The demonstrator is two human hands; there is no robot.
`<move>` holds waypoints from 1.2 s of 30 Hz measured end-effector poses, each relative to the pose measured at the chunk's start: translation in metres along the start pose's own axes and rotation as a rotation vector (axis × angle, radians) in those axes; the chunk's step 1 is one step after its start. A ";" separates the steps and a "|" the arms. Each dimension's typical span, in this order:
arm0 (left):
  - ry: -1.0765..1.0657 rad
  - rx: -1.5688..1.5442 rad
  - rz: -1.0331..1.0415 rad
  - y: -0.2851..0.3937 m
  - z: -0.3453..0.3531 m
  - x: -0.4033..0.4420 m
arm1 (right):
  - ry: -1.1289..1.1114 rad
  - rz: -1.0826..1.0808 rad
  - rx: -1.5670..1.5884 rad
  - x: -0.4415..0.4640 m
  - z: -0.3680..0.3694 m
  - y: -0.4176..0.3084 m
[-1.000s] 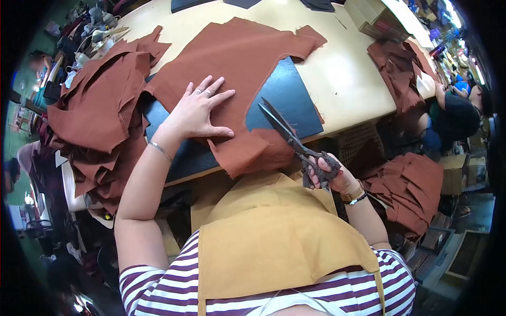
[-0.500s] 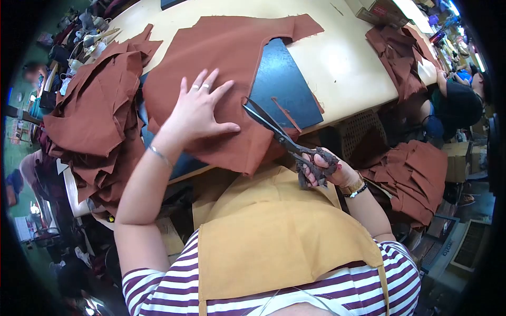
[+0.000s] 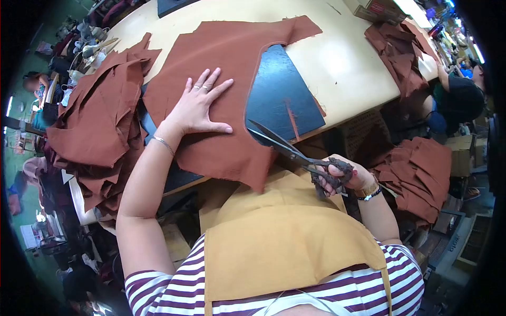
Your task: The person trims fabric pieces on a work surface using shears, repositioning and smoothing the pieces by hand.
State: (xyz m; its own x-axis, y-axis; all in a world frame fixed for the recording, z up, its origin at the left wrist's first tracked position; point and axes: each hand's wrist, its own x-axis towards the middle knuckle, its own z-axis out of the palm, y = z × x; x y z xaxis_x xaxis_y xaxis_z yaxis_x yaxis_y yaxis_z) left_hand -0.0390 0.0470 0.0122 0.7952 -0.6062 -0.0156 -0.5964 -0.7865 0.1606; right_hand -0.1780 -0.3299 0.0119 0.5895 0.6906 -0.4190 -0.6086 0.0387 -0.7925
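Note:
A rust-brown cut piece of cloth (image 3: 221, 47) lies partly over a dark blue board (image 3: 282, 87) and hangs past the table's front edge. My left hand (image 3: 203, 108) rests flat on it, fingers spread, with rings on one finger. To the right, my right hand (image 3: 350, 176) grips a pair of scissors (image 3: 287, 149) by handles wrapped in dark grey material. Their blades are slightly parted and point up-left, the tips beside the cloth's curved edge. A thin brown strip (image 3: 291, 118) is on the board above the blades.
Piles of the same cloth stand at left (image 3: 97, 116), at far right on the table (image 3: 395, 58), and lower right (image 3: 416, 176). A cardboard box (image 3: 377, 10) sits at the back of the pale table (image 3: 342, 63). Another person (image 3: 458, 97) is at right.
The scissors and my right hand have moved right and slightly down, away from the cloth. The cloth's edge by the blades now lies further left. My left hand stays spread on the cloth.

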 end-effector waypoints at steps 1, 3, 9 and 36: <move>-0.001 0.002 -0.009 0.003 0.001 -0.002 | -0.017 -0.013 -0.006 0.004 0.002 -0.001; -0.002 0.009 -0.023 0.006 0.005 -0.005 | 0.000 -0.001 0.009 0.015 0.003 0.004; 0.050 0.014 -0.188 0.024 0.007 -0.015 | 0.044 -0.045 0.128 0.043 0.023 0.016; 0.085 0.003 -0.480 0.050 0.017 -0.021 | 0.187 -0.071 0.033 0.044 0.047 0.020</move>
State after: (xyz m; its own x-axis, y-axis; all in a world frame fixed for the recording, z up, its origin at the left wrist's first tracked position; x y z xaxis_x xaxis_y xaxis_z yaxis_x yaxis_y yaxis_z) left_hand -0.0875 0.0179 0.0041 0.9866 -0.1628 -0.0066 -0.1599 -0.9753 0.1522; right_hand -0.1888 -0.2647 -0.0017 0.7182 0.5392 -0.4398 -0.5772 0.1086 -0.8094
